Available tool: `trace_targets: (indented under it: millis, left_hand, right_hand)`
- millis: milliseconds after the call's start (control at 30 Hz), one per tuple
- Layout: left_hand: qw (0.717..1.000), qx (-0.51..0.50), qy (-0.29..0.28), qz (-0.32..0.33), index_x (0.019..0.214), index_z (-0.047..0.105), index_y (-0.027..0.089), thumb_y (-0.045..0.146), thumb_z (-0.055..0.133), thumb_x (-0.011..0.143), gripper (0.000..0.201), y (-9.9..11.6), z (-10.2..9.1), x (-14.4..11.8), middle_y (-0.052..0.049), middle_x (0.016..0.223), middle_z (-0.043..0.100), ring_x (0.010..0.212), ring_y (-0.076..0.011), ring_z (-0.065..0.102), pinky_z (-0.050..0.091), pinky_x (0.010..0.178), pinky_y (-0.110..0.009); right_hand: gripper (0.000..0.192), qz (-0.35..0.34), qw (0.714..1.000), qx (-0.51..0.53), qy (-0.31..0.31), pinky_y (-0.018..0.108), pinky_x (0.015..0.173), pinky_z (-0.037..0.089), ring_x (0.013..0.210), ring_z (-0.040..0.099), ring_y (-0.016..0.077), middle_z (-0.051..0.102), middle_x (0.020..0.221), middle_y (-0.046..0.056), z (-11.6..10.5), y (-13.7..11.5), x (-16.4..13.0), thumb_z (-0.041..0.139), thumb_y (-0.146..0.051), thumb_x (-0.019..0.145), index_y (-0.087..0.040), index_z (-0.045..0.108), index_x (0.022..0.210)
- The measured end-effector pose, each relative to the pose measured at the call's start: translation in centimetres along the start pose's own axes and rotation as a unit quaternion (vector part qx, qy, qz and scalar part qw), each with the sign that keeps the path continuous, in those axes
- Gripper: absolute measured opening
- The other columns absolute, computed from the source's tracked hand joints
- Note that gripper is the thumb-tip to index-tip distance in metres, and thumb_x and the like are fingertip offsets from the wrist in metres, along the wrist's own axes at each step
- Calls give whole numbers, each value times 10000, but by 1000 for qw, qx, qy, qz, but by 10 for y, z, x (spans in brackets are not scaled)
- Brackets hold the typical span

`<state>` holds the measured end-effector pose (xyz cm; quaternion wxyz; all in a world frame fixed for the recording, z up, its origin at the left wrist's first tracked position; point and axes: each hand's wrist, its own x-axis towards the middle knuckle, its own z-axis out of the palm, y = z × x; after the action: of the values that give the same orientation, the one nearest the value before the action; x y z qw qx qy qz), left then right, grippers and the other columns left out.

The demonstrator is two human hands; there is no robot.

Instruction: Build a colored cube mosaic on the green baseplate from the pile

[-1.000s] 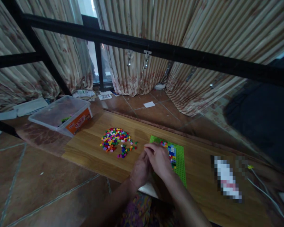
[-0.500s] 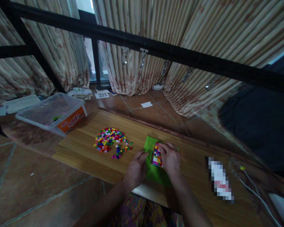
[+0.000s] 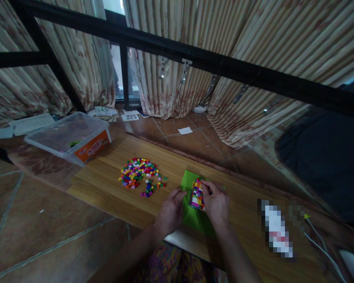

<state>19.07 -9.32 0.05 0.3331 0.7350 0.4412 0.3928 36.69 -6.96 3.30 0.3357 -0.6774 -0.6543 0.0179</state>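
i rest my left hand (image 3: 168, 210) flat at the left edge of the green baseplate (image 3: 191, 215) on the wooden tabletop (image 3: 106, 181), while my right hand's (image 3: 216, 204) grip pinches the multicoloured brick block (image 3: 197, 194) on it; loose bricks (image 3: 140, 175), a plastic tub (image 3: 72, 139), tiled floor (image 3: 32, 232) and striped curtains (image 3: 177, 47) surround.

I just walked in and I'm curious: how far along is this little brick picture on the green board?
Done: a small patch of coloured bricks covers part of the green board. In hand: the left hand rests at the board's left edge and the right hand touches the patch's right side. Left: most of the board is bare, and a big pile of loose bricks lies on the wooden board.
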Motion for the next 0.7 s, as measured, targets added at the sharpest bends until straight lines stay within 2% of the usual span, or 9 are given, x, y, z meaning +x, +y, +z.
trace_targets:
  millis: [467, 700]
  left_hand:
    - [1000, -3, 0, 9, 1196, 543, 192, 37, 392, 863, 398, 0, 1, 2, -97, 1145, 584, 1071, -171, 587, 527, 951, -337]
    - [1000, 1, 1, 14, 1202, 542, 192, 38, 396, 858, 404, 0, 0, 1, -99, 1152, 581, 1086, -175, 579, 522, 961, -344]
  right_hand:
    - [333, -70, 995, -75, -12, 319, 800, 424, 852, 576, 207, 678, 886, 65, 2, -1, -2, 425, -309, 970, -193, 737, 960]
    - [347, -77, 995, -60, -16, 315, 809, 454, 856, 597, 204, 692, 898, 72, 4, 0, -3, 397, -274, 975, -179, 731, 966]
